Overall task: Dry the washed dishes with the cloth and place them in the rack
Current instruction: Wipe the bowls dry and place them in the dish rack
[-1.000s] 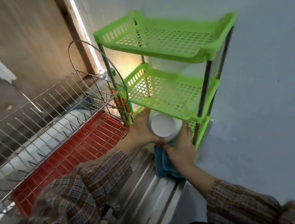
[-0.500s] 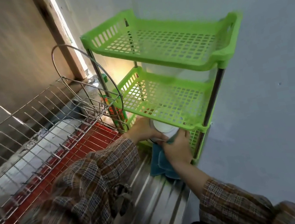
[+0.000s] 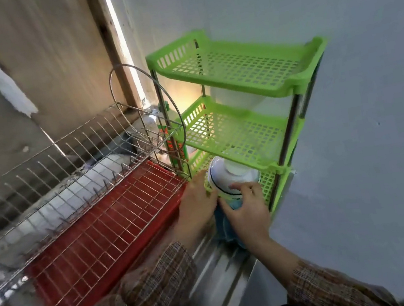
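A white bowl [image 3: 222, 176] with a dark rim stripe lies upside down at the front of the bottom shelf of the green plastic rack [image 3: 234, 67]. My left hand [image 3: 198, 207] holds the bowl's left side. My right hand [image 3: 248, 205] grips its front rim, with a blue cloth [image 3: 225, 225] bunched under the palm and hanging down. A larger white bowl [image 3: 234, 99] sits on the middle shelf.
A wire dish rack [image 3: 79, 178] over a red drip tray [image 3: 107, 235] stands to the left. A green and orange bottle [image 3: 173, 141] stands between the two racks. A ribbed steel counter [image 3: 221, 275] runs below; a grey wall [image 3: 364, 125] is on the right.
The bowl has turned so that its underside faces up and now sits under the middle shelf. Both hands stayed on it. The view shifted.
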### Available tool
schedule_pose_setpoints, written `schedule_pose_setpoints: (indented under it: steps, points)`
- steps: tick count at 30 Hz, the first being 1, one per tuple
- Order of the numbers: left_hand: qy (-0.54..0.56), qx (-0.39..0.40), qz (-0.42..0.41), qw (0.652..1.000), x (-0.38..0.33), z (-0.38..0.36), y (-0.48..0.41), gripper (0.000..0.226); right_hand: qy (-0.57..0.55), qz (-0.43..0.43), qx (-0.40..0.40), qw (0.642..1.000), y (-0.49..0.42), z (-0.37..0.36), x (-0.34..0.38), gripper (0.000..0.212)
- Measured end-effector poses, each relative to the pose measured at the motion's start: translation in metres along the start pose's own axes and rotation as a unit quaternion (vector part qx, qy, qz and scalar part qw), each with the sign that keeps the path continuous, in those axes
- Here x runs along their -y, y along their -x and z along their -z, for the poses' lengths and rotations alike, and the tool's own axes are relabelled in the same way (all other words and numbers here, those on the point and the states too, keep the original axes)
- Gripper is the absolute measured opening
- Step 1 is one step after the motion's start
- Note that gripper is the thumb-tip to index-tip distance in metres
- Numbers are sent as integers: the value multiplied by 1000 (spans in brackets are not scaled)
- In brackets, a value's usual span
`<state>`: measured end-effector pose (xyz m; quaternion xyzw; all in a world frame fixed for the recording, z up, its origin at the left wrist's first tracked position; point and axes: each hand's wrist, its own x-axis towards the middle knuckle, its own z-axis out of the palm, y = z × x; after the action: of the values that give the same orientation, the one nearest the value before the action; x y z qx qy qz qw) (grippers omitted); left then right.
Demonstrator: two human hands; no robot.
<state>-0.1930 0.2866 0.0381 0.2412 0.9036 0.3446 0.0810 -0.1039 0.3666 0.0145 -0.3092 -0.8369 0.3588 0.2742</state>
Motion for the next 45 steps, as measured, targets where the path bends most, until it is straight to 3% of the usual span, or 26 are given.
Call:
schedule_pose_setpoints:
  steps: [3,8,14,21,28,32,37,40,43,45]
  points:
    - [-63,-80,31,994,6,13,62,56,30,59,39,997,19,9,10,32]
    - [-203,-131,114,964,22,35,154,63,12,176,88,980,65,12,39,22]
    - [-236,-214,214,924,61,75,261,63,-20,376,117,919,145,-4,78,27]
    - [-279,-222,296,886,127,115,393,39,-48,418,319,849,251,-34,125,18]
    - [-287,-269,378,838,191,166,504,25,-64,457,404,790,366,-68,186,19]
    - [-298,-281,371,833,231,195,561,16,-61,465,464,751,432,-89,221,22]
    - [-262,-273,409,831,289,235,630,23,-12,528,524,669,502,-117,270,39]
    - [-220,-266,435,832,320,255,665,25,-6,545,547,635,543,-138,296,54]
    - [-181,-281,452,827,345,272,691,43,36,572,556,602,578,-155,320,74]
    - [-173,-251,491,816,365,281,708,39,57,601,546,581,600,-167,336,79]
